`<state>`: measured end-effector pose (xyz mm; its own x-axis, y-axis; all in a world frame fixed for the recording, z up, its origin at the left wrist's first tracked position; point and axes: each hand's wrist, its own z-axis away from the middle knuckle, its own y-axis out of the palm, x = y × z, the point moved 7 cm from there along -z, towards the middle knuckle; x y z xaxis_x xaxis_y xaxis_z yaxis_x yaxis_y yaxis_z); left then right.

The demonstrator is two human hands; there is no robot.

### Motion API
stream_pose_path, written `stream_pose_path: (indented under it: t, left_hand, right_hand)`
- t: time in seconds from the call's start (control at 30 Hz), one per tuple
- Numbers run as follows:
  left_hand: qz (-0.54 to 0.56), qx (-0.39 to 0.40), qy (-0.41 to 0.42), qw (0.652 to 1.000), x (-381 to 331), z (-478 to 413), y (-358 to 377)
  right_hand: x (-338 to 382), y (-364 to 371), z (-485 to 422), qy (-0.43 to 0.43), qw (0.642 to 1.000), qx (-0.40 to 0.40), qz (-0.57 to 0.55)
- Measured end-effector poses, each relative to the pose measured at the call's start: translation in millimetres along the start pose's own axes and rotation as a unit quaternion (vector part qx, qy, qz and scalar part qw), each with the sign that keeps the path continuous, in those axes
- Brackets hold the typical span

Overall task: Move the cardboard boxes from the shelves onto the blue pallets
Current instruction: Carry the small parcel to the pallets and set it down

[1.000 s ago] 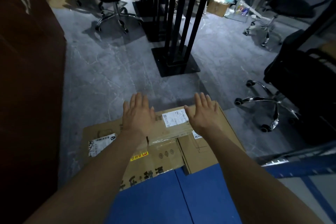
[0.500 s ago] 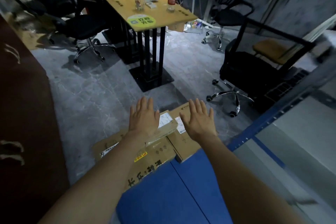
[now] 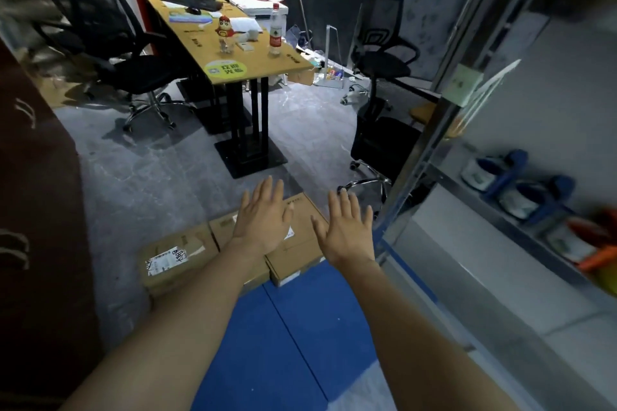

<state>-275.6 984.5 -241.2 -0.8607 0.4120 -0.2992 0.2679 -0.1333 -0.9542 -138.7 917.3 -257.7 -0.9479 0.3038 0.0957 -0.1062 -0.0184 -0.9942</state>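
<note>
Three flat cardboard boxes lie side by side at the far end of the blue pallets [image 3: 287, 337]. The left box [image 3: 177, 253] carries a white label, the middle box [image 3: 225, 227] is partly behind my left arm, and the right box [image 3: 298, 243] sits nearest the shelf. My left hand [image 3: 263, 220] hovers above the middle and right boxes with fingers spread, holding nothing. My right hand [image 3: 347, 230] is raised beside it with straight fingers, over the right box's edge, also holding nothing.
A metal shelf unit [image 3: 430, 140] stands at the right, with blue-and-white items [image 3: 521, 183] on a lower shelf. A dark brown cabinet [image 3: 36, 210] fills the left. Ahead stand a yellow-topped desk [image 3: 233, 40] and black office chairs [image 3: 380, 130].
Both hands have lifted off the boxes and now hover above them. The view has tilted up and turned right, bringing the shelf unit into sight.
</note>
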Motion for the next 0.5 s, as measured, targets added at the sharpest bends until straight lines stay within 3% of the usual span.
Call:
stream_pose_path:
  t: [0.5]
  left_hand:
    - [-0.021,0.011,0.237,0.971,-164.2,95.2,-21.8]
  right_hand:
    - [-102.6,-73.3,171.5,0.209,0.973,-0.093,-0.018]
